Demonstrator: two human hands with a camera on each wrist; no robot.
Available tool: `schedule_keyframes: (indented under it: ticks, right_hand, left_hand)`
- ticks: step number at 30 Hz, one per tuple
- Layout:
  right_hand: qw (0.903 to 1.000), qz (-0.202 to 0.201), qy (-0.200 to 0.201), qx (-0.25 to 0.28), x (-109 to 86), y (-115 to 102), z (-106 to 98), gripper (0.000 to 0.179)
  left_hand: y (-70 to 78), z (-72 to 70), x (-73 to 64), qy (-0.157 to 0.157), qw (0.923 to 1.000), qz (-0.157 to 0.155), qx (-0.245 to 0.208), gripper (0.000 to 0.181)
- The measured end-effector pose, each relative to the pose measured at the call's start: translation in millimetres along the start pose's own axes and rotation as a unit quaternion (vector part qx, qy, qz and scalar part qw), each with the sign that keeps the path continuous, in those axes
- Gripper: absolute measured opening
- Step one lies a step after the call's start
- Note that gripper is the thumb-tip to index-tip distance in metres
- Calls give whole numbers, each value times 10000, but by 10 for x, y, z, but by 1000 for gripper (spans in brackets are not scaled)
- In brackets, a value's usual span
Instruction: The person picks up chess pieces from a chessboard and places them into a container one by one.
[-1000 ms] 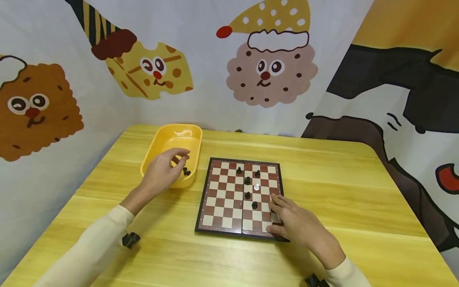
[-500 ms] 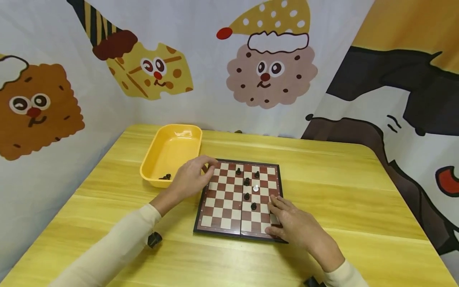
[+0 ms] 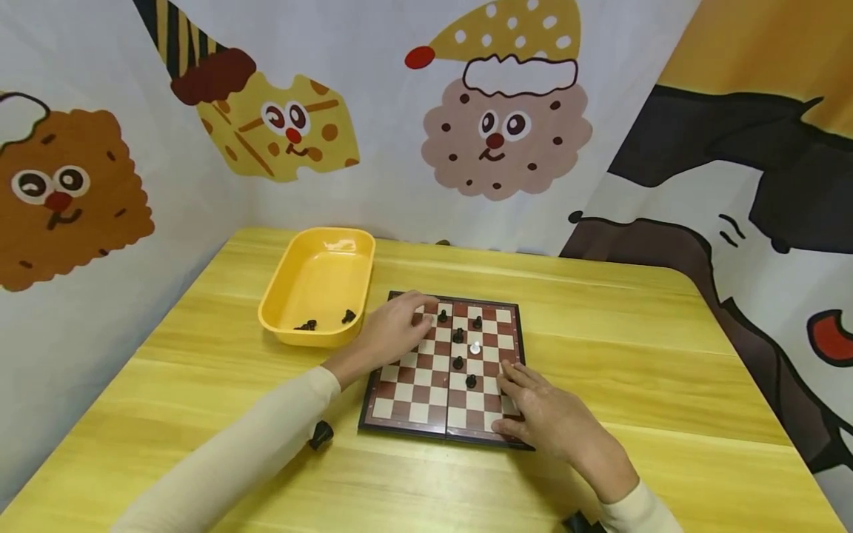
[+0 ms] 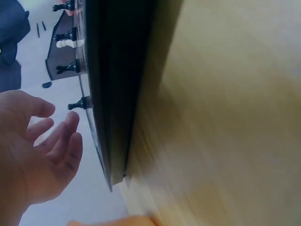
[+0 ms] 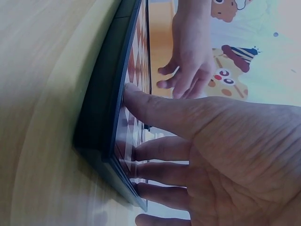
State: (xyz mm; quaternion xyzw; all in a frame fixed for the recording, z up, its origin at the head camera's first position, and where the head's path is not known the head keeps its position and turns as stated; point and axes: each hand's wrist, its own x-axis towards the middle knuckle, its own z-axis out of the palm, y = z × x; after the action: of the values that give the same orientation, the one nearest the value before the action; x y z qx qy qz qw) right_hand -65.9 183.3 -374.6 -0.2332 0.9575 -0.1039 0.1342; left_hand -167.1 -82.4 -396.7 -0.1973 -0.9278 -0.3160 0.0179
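Observation:
A folding chessboard (image 3: 413,392) in red-brown and cream lies on the table, with several black chess pieces and one white piece (image 3: 475,347) standing on it. My left hand (image 3: 393,333) is over the board's far left part, fingers loosely bent and nothing between them. Just beyond its fingertips stands a black piece (image 3: 443,315); in the left wrist view a gap shows between the thumb and fingers (image 4: 73,120) beside that black piece (image 4: 77,103). My right hand (image 3: 549,411) rests on the board's near right edge, its fingers (image 5: 162,172) and thumb extended on the surface.
A yellow tray (image 3: 269,311) stands left of the board, with a few black pieces (image 3: 349,316) at its near end. A cloth wall with cartoon prints (image 3: 393,148) rises behind the wooden table (image 3: 640,355).
My left hand has moved right, from over the yellow tray to the far left part of the chessboard. My right hand has stayed on the board's edge.

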Motion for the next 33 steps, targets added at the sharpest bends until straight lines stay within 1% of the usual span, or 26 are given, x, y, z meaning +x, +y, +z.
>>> schedule_keyframes:
  ticks: [3, 5, 8, 12, 18, 22, 24, 26, 29, 33]
  right_hand:
    - [10000, -11, -31, -42, 6, -10, 2, 68]
    - [10000, -12, -20, -61, 15, -9, -4, 68]
    - [10000, -17, -19, -78, 28, -12, -8, 67]
    - [9999, -47, 51, -87, 38, -14, -16, 67]
    - [9999, -73, 85, -64, 20, -5, 13, 67]
    - [9999, -83, 84, -10, 7, -12, 57, 67]
    - [9999, -88, 88, -12, 3, -18, 62, 67]
    - [9999, -121, 79, -2, 7, -24, 61, 67]
    - [9999, -127, 28, 9, 18, -30, 49, 67]
    - [10000, -22, -32, 3, 28, -31, 33, 68]
  left_hand:
    - [-16, 73, 64, -229, 9996, -9, 165, 43]
    - [-14, 94, 112, -401, 9990, -3, 200, 46]
    - [-10, 107, 161, -559, 9980, 21, 298, 46]
    - [4, 124, 217, -563, 9972, 32, 490, 43]
    - [19, 201, 306, -567, 9950, -85, 817, 29]
    - [31, 192, 290, -593, 9943, -115, 874, 27]
    - [54, 127, 253, -575, 9949, -84, 830, 27]
    - [77, 19, 210, -467, 9955, -22, 829, 27]
    - [90, -198, 150, -184, 9968, 29, 783, 24]
    - [29, -504, 84, 181, 9972, -82, 718, 22]
